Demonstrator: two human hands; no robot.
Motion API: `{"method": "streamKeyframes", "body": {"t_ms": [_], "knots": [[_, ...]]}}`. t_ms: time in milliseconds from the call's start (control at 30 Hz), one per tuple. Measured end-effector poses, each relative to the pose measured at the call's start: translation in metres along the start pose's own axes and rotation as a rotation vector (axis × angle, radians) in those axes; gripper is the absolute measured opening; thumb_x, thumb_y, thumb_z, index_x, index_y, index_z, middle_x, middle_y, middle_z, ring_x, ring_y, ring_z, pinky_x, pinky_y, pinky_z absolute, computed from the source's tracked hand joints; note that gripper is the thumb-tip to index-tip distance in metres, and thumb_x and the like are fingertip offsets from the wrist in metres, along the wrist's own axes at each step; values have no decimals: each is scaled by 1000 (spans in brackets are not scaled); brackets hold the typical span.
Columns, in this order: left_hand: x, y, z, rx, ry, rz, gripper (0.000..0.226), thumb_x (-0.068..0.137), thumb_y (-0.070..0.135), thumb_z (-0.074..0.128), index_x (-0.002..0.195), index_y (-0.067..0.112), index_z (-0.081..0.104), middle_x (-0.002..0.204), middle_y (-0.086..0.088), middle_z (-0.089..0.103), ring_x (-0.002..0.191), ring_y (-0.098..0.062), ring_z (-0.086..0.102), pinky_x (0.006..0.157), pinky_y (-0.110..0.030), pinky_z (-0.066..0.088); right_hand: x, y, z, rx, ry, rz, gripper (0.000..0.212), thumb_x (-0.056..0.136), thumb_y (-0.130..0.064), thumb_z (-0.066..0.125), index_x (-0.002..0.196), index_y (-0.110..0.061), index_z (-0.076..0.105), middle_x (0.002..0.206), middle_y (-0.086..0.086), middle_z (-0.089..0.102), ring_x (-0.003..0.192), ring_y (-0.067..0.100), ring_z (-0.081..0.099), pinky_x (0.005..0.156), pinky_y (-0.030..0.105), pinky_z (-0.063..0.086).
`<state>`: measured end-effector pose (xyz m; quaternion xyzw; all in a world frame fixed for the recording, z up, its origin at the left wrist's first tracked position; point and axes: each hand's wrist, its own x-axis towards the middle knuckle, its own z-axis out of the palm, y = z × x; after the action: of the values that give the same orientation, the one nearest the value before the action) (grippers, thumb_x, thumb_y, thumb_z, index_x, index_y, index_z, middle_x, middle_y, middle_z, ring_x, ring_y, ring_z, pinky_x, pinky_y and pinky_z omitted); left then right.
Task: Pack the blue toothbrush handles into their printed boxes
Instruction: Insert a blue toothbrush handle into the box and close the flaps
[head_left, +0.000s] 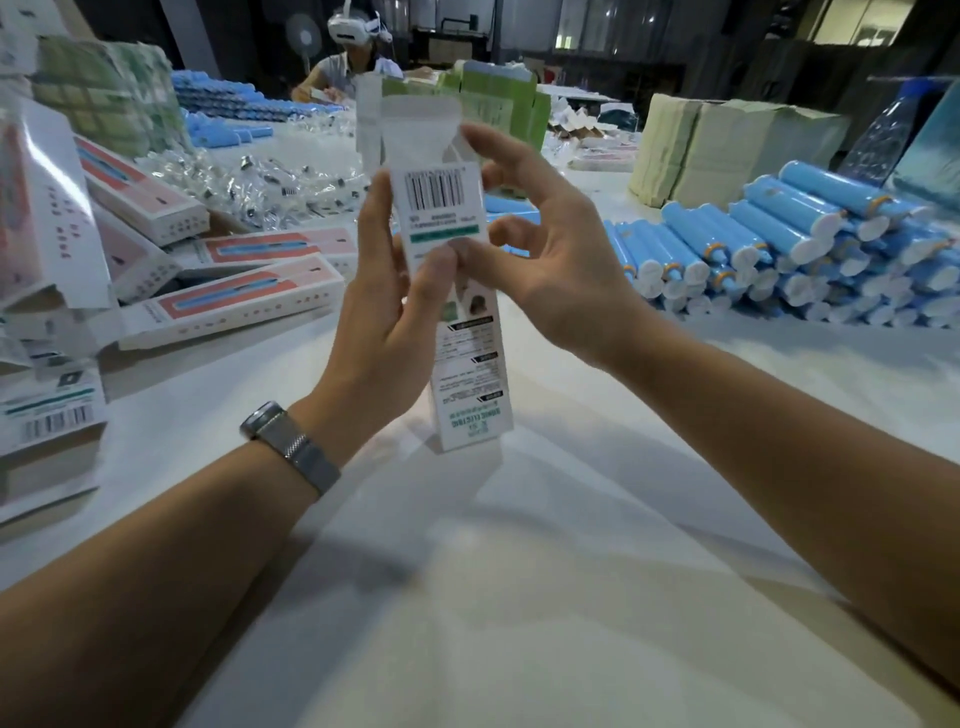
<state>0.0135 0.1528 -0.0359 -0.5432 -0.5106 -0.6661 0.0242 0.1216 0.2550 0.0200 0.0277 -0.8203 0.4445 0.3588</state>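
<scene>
Cardboard comes first in the head view: a tall white printed box (457, 291) with a barcode stands upright at centre, its top flaps open, its base seemingly touching the white tabletop (519, 571). The left hand (384, 312) grips its side, thumb on the printed face; the right hand (540, 260) pinches near the barcode, other fingers spread. Stacked blue cylindrical toothbrush handles (779, 244) wait at three o'clock. Squaring the carton fully and keeping the mouth open should ease insertion.
</scene>
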Motion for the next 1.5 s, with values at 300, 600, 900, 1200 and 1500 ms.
{"method": "streamKeyframes", "body": {"t_ms": [300, 600, 900, 1200, 1500], "knots": [[-1, 8, -2, 24, -78, 159, 50, 104, 13, 42, 147, 13, 16, 123, -5, 59, 100, -20, 66, 79, -41, 58, -14, -7, -7, -58, 22, -64, 38, 84, -1, 75, 108, -17, 51, 119, 23, 53, 88, 23, 61, 75, 36, 59], [0, 13, 4, 35, -96, 216, 40, 104, 19, 43, 136, 13, 20, 106, 11, 61, 85, -17, 66, 70, -41, 58, -5, -25, -22, -116, 146, -333, 42, 83, 5, 70, 115, -6, 45, 101, 8, 61, 97, 24, 65, 78, 41, 57], [-1, 18, 3, -151, -141, 46, 61, 101, 4, 49, 143, 16, 7, 111, -20, 63, 89, -39, 65, 78, -53, 58, -6, -17, -16, -175, 125, -294, 22, 90, -3, 66, 111, -11, 63, 93, 4, 54, 91, 17, 58, 73, 24, 48], [-3, 19, 9, -136, -126, 62, 50, 98, 13, 58, 134, 16, 23, 99, -7, 64, 83, -21, 67, 69, -38, 59, -7, -24, -25, -148, 31, -175, 24, 87, 3, 62, 106, -11, 66, 100, 8, 55, 98, 28, 57, 71, 50, 54], [-6, 21, 14, -26, -45, 5, 54, 90, 30, 65, 136, 24, 37, 101, 22, 68, 94, -7, 70, 68, -24, 59, -5, -32, -34, -230, 56, -256, 18, 86, -2, 71, 103, -7, 70, 79, -4, 56, 75, 10, 53, 54, 38, 41]]}}
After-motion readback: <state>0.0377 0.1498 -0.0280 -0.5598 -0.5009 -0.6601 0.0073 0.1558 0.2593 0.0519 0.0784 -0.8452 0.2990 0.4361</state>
